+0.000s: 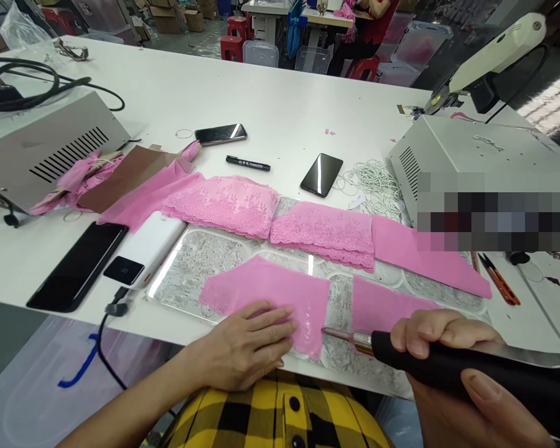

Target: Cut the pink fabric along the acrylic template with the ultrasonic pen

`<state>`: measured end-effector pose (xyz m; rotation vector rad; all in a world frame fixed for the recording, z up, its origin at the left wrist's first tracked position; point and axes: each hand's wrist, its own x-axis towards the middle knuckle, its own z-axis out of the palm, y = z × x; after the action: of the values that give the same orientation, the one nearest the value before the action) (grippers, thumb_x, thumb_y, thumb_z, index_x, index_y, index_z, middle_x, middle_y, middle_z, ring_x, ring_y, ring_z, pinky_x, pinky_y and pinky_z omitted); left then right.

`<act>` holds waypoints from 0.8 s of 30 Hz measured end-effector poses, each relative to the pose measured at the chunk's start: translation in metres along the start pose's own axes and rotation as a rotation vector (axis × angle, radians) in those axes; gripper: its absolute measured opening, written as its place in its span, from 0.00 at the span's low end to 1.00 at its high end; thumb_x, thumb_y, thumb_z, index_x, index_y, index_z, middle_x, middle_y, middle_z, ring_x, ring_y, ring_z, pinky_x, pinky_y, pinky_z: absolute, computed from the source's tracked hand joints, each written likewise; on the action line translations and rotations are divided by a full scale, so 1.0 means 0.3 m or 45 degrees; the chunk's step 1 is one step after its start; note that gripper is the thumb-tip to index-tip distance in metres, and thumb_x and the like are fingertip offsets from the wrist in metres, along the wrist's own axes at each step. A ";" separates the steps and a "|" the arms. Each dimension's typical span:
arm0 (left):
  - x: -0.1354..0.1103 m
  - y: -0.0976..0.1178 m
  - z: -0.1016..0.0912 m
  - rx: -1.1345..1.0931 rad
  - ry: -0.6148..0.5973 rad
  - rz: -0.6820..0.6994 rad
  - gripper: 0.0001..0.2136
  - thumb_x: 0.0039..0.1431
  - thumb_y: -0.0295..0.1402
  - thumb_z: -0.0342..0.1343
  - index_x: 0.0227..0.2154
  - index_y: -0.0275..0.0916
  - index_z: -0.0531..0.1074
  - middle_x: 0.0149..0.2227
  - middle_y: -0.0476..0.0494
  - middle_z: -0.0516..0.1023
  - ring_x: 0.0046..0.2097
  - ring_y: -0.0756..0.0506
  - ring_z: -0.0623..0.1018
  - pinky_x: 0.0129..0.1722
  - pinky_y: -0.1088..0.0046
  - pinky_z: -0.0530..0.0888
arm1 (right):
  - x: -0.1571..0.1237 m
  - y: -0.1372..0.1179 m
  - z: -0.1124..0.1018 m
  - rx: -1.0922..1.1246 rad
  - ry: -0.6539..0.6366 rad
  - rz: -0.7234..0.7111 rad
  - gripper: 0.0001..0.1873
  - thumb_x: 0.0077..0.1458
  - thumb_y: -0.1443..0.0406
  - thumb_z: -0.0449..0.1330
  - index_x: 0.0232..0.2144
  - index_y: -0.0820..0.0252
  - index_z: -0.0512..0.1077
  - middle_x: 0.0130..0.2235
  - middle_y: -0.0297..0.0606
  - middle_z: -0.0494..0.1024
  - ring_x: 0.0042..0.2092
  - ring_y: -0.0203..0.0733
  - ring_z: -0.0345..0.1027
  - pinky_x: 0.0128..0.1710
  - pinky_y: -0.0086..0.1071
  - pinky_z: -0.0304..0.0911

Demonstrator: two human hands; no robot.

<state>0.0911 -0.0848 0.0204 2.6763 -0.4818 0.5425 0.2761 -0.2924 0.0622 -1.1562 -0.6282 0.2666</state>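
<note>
My left hand point(249, 345) lies flat, fingers stretched out, on the lower left part of a pink fabric piece point(266, 286). Shiny small marks run near that piece's right edge. In my right hand point(452, 354) is a thick black-handled tool point(424, 361) with a slim pointed metal tip. The tip is at the right edge of the fabric piece; whether it touches cannot be made out. A second pink piece point(387, 298) lies to the right, partly behind the tool and my fingers. Both pieces rest on a grey marbled board point(186, 261).
Behind them lie a pink lace stack point(228, 202), another lace stack point(322, 230) and plain pink pieces point(420, 249). Phones point(77, 267), a white power bank point(161, 242), a marker point(247, 163), tangled cord point(373, 183) and orange-handled snips point(501, 283) surround the board. Grey metal boxes flank it.
</note>
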 end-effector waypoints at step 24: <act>-0.091 -0.082 -0.049 0.426 0.121 -0.473 0.14 0.69 0.32 0.50 0.54 0.35 0.71 0.59 0.38 0.72 0.65 0.38 0.65 0.66 0.53 0.61 | 0.152 0.088 0.183 -0.075 0.228 -0.173 0.09 0.40 0.64 0.57 0.28 0.59 0.72 0.29 0.34 0.71 0.25 0.36 0.63 0.26 0.38 0.65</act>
<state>0.0726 -0.0503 0.0143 2.9322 0.1494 0.6804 0.2834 -0.2170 0.0670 -1.1733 -0.5565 0.0283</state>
